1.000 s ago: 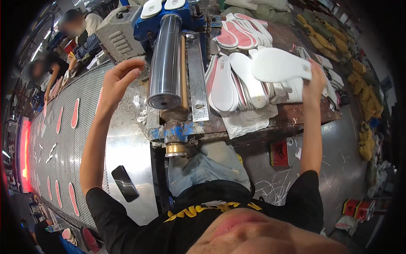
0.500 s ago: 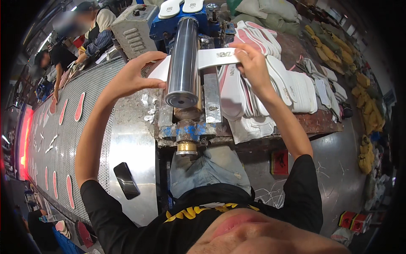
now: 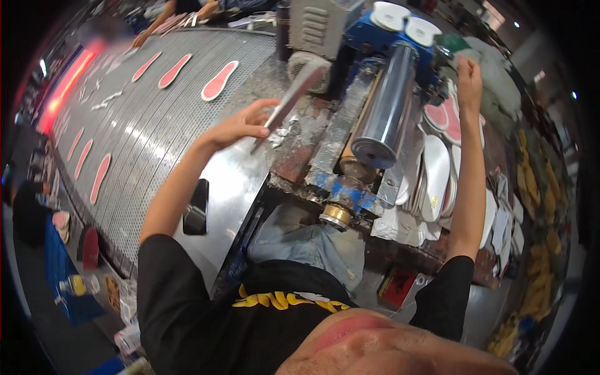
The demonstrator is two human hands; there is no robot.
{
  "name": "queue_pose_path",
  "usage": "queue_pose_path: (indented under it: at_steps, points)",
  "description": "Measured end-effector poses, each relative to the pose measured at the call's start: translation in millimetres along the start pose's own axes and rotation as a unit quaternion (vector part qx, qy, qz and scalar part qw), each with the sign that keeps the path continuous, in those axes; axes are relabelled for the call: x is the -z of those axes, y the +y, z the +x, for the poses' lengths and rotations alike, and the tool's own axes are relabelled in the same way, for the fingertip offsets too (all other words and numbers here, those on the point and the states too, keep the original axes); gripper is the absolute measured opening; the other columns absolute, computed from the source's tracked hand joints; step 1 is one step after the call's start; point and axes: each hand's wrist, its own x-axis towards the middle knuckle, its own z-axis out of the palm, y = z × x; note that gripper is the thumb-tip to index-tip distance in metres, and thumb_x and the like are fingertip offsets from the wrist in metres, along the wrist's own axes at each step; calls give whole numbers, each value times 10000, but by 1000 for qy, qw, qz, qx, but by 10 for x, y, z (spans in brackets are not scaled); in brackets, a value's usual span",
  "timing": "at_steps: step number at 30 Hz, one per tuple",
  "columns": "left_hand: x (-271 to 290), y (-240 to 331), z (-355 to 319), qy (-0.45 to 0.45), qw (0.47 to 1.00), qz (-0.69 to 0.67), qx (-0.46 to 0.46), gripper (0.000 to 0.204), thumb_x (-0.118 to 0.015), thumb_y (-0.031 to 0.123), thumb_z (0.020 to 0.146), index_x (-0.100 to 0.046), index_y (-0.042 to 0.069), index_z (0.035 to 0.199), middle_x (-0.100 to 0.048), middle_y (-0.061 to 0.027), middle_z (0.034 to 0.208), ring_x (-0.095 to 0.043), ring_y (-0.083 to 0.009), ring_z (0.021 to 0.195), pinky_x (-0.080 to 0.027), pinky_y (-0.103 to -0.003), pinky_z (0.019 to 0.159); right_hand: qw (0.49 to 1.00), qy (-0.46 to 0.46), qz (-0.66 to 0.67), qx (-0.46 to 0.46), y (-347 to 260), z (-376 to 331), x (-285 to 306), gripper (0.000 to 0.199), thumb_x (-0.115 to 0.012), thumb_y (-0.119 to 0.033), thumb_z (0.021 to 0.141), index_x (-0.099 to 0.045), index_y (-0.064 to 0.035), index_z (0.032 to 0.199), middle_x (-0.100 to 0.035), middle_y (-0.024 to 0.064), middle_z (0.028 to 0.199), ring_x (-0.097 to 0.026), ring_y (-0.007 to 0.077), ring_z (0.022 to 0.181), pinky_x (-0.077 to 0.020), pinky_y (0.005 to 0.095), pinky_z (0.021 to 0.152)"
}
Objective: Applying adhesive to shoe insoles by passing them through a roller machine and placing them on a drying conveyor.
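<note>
My left hand [image 3: 245,126] pinches a thin insole [image 3: 292,95] between thumb and fingers. The insole is tilted up, nearly edge-on, between the mesh conveyor [image 3: 134,147] and the machine. To its right is a polished steel roller [image 3: 385,103] with nothing on it. My right hand [image 3: 470,84] is raised beyond the stacked insoles, its fingers curled together; whether they hold anything is hidden. White insoles [image 3: 435,175] lie piled right of the roller, partly behind my right forearm. Pink-faced insoles [image 3: 442,117] show at the far end of the pile.
Several pink insoles [image 3: 220,81] lie spaced out on the conveyor. A black phone [image 3: 196,209] rests on the metal sheet by my left forearm. White round-ended pieces [image 3: 422,30] sit on the blue machine housing. A grey vented box [image 3: 319,28] stands behind. Another person's hand [image 3: 140,39] reaches over the conveyor's far end.
The white insole held across the roller has come off it to the left in my left hand. My right hand has let go and moved up past the pile. The view has swung left.
</note>
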Motion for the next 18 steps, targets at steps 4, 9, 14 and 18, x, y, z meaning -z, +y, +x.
queue_pose_path:
  at_steps: [4, 9, 14, 18]
  points:
    - [-205, -468, -684, 167, 951, -258, -42, 907, -768, 233, 710, -220, 145, 1427, -440, -42, 1335, -464, -176, 1204, -422, -366, 955, 993, -34, 81, -81, -13, 93, -379, 467, -506, -433, 911, -598, 23, 961, -611, 55, 854, -550, 162, 809, -425, 273, 751]
    - [65, -787, -1235, 331, 852, -386, -128, 476, -545, 19, 872, -305, 56, 1281, -449, -152, 1264, -513, -328, 1131, -463, -468, 951, 997, 50, 10, 61, 192, 167, -577, 419, -438, -318, 946, -613, 59, 997, -636, 126, 937, -558, 203, 883, -419, 314, 835]
    - [630, -1233, -2055, 446, 768, -417, -194, 387, -566, 35, 861, -397, 5, 1208, -451, -174, 1250, -439, -370, 1189, -387, -505, 1021, 993, 5, 115, -5, 141, 111, -556, 416, -434, -323, 946, -605, 56, 966, -604, 66, 870, -528, 149, 814, -424, 286, 776]
    - [1021, -1640, -3113, 547, 643, -487, -224, 313, -553, 44, 869, -444, -64, 1142, -474, -185, 1220, -438, -382, 1180, -366, -476, 1054, 991, -6, 133, -17, 138, 79, -598, 422, -417, -331, 949, -601, 48, 949, -588, 42, 853, -515, 137, 802, -418, 273, 764]
